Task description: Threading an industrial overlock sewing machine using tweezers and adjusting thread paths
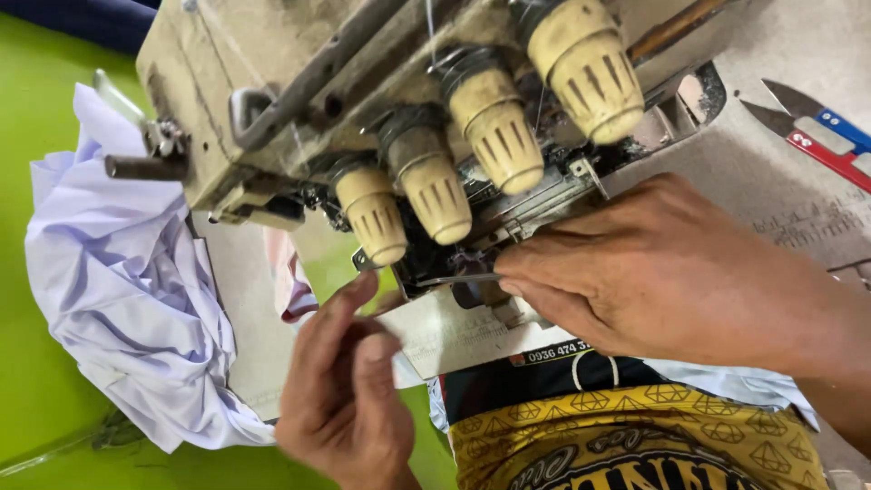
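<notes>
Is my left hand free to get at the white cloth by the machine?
Probably yes. The left hand holds nothing I can make out, and the white cloth lies just beside it on the green table, with nothing between them.

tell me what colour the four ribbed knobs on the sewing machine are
Cream-yellow ribbed knobs, clearest in the head view.

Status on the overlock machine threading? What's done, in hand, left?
Done: can't tell; thread runs past the tension knobs. In hand: right hand pokes tweezers into the machine's open front, left hand waits beside it. Left: lilac fabric lies bunched aside, snips untouched.
</notes>
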